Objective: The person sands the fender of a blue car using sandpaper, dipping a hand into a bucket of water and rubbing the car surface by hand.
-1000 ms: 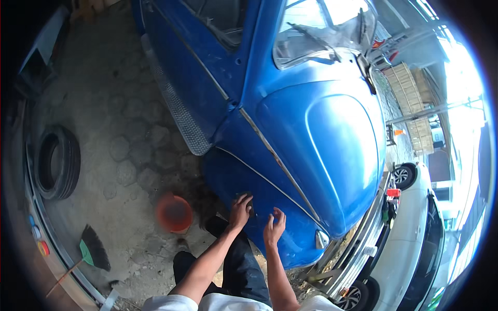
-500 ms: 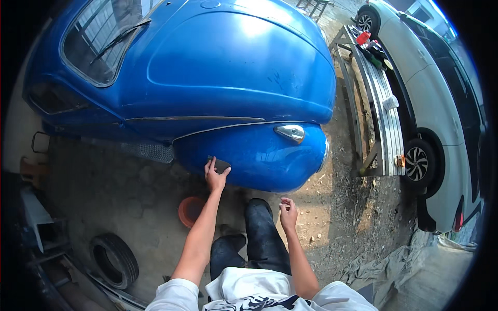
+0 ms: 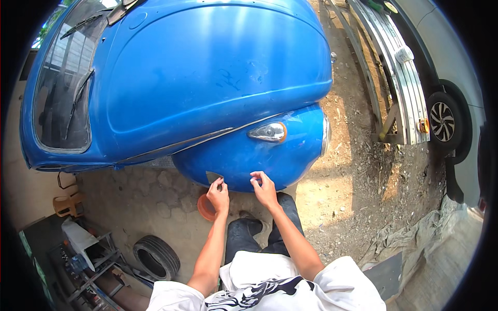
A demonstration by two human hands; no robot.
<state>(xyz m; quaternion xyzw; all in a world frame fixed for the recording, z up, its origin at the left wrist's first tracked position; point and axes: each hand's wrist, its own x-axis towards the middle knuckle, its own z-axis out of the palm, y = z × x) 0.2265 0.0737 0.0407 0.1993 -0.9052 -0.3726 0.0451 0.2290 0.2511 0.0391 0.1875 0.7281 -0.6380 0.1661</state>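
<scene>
A blue rounded car (image 3: 207, 67) fills the upper middle, its fender (image 3: 228, 155) bulging toward me. A chrome lamp with an orange end (image 3: 268, 132) sits on top of the fender. My left hand (image 3: 218, 199) pinches a small dark grey piece of sandpaper (image 3: 211, 176) at the fender's lower edge; the fingers cover part of the sheet. To its right, my right hand (image 3: 266, 192) is beside the same fender edge, fingers bent and thumb apart, with nothing visible in them. Whether its fingertips touch the paint I cannot tell.
An orange-brown bucket (image 3: 206, 208) stands on the floor below my left hand. A loose tyre (image 3: 156, 257) and a metal frame (image 3: 106, 259) lie at lower left. On the right are a long metal-topped bench (image 3: 394, 78) and a light-coloured car (image 3: 461, 52).
My right hand has risen from beside my leg to the fender edge. My left hand has drawn back slightly, now pinching the sandpaper rather than pressing it flat. The view has shifted.
</scene>
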